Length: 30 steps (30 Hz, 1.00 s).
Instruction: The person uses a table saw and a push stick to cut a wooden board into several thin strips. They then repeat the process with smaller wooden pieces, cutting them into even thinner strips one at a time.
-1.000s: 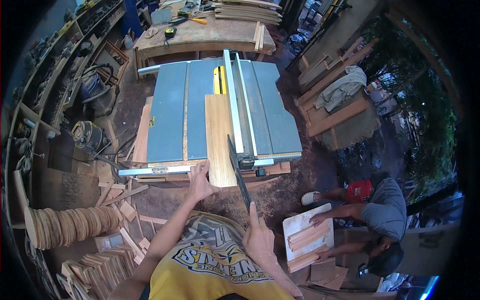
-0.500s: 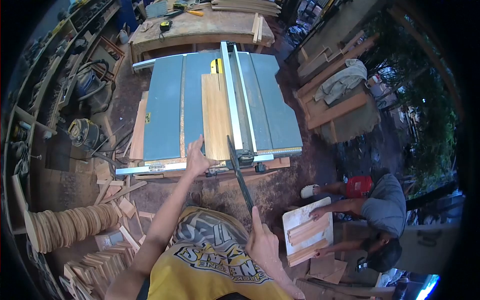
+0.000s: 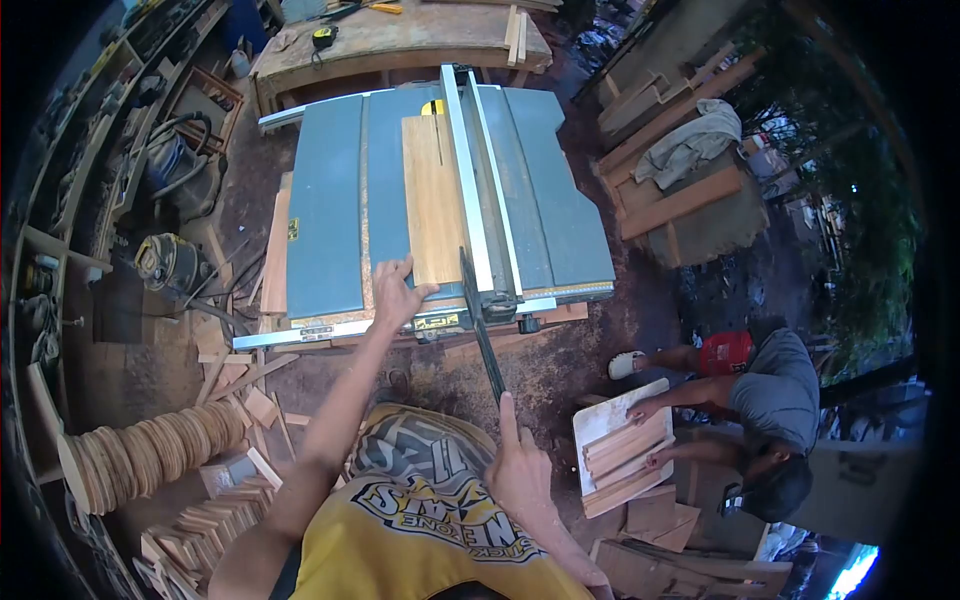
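A flat wooden board (image 3: 434, 205) lies on the blue-grey table saw (image 3: 330, 200), along the left side of its metal fence (image 3: 470, 180). A thin dark slit runs into the board's far end, just short of the yellow insert (image 3: 432, 107). My left hand (image 3: 397, 295) holds the board's near left corner, thumb across the end and fingers by the left side. My right hand (image 3: 521, 470) is closed around a long dark push stick (image 3: 482, 335), index finger stretched along it. The stick's far tip is at the board's near right edge, beside the fence.
Behind the saw stands a workbench (image 3: 400, 50) with a tape measure (image 3: 324, 38). At right, another person (image 3: 775, 400) holds a white board (image 3: 610, 415) carrying wood strips. Stacked wooden discs (image 3: 150, 455) and offcuts lie at lower left, near a shop vacuum (image 3: 165, 262).
The board has slid forward along the fence, and a longer slit shows in its far end. Both my hands and the push stick have moved forward with it. The view has shifted slightly.
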Each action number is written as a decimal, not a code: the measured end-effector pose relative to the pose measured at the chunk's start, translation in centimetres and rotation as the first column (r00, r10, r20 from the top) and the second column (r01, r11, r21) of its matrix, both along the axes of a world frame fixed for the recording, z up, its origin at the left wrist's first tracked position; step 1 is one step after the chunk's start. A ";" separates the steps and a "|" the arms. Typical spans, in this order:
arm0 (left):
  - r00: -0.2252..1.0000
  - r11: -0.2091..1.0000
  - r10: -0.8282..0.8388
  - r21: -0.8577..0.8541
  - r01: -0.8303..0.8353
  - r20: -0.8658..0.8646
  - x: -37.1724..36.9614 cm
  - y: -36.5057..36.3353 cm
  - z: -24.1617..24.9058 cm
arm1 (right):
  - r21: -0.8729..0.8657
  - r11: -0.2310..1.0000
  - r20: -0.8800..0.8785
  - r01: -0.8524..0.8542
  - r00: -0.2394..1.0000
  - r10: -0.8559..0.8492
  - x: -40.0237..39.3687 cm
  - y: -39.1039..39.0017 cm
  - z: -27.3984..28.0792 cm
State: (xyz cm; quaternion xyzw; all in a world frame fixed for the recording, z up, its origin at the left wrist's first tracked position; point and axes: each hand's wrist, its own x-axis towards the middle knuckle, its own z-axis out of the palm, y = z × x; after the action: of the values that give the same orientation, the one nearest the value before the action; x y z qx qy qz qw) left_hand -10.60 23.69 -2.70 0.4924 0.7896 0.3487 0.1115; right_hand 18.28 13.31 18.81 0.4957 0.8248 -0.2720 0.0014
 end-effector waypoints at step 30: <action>0.994 0.999 -0.033 0.016 0.034 -0.101 -7.9 9.9 0.2 | 0.028 1.000 0.098 0.014 0.995 -0.016 -10.3 8.8 0.2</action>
State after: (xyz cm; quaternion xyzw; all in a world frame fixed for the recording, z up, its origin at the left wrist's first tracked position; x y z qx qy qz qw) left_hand -18.45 33.57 -2.54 0.5236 0.7827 0.3284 0.0729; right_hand 7.97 22.10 18.99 0.5147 0.8236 -0.2359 0.0333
